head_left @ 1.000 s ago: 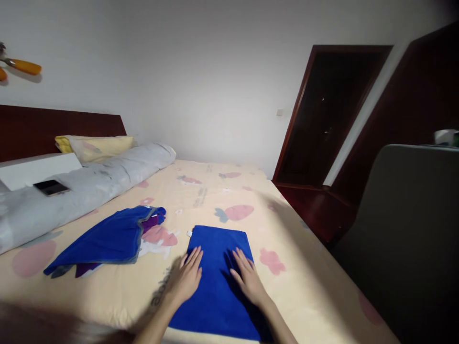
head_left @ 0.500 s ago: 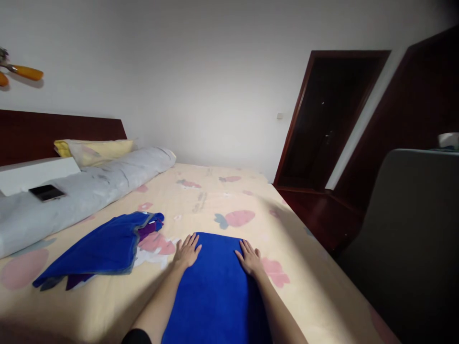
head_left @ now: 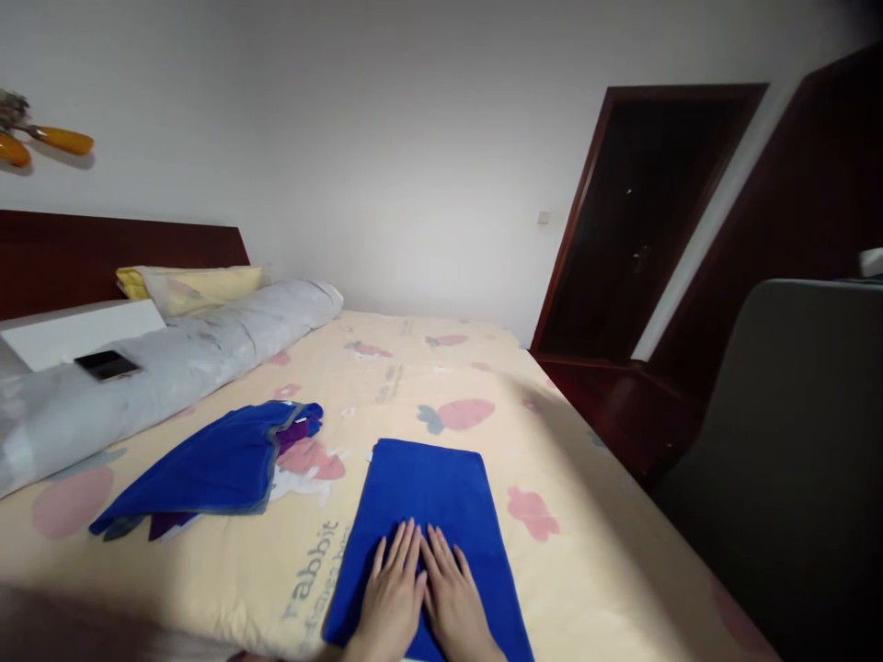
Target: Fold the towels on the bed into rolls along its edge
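A blue cloth (head_left: 431, 478), folded into a long rectangle, lies flat on the bed. My left hand (head_left: 395, 588) rests palm down on its near half, fingers stretched out. Right beside it, my right hand (head_left: 452, 588) presses flat on the same cloth, its fingers also extended. The two hands almost meet at the thumbs. To the left lies a crumpled pile of blue cloth (head_left: 207, 464) with some purple fabric showing under its edge; neither hand touches it.
The bed sheet (head_left: 386, 386) is cream with a carrot print. A grey rolled bedding bundle (head_left: 207, 359) carries a phone (head_left: 107, 365), beside a white box (head_left: 89, 333) and a yellow pillow (head_left: 200, 287). At the right stands a grey chair back (head_left: 779, 441); a dark door (head_left: 655, 221) is beyond.
Both hands have slid from the far corners of the folded cloth back toward me and come together on its near half. The crumpled pile has stayed put on the bed.
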`<state>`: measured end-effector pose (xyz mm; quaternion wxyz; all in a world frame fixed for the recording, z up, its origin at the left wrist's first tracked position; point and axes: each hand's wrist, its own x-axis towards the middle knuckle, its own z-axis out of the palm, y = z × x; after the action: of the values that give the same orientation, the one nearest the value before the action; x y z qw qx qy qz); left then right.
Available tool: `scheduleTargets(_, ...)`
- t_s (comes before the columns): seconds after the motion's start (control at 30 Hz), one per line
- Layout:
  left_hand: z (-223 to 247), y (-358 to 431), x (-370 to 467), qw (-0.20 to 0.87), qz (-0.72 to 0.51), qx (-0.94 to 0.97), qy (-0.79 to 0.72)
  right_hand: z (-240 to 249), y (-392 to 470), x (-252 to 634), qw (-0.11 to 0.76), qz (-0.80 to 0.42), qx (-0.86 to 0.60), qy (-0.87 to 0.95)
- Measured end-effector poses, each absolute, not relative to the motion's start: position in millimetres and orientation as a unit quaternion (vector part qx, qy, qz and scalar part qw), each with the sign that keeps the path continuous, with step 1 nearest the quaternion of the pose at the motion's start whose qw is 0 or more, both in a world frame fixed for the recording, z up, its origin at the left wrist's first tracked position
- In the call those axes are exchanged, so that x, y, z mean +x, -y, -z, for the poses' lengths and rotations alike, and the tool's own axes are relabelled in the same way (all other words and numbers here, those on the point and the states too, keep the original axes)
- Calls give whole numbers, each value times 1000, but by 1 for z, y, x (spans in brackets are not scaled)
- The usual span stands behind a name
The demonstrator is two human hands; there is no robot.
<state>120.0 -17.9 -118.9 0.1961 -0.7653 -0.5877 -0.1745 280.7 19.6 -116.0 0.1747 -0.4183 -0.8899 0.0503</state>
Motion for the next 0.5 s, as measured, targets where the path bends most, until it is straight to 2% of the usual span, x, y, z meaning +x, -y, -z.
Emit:
scheduleTargets(0.23,104,69,61,319,149,-781,515,139,-1,369,200,74,-458,863)
scheduleTargets(0.4,88,92,29,341,143,-814,448,145,7,415,221,162,-414,868)
scheduleTargets(0.5,83,106,20,332,144,-821,442,151,17,427,231,163,-416,864)
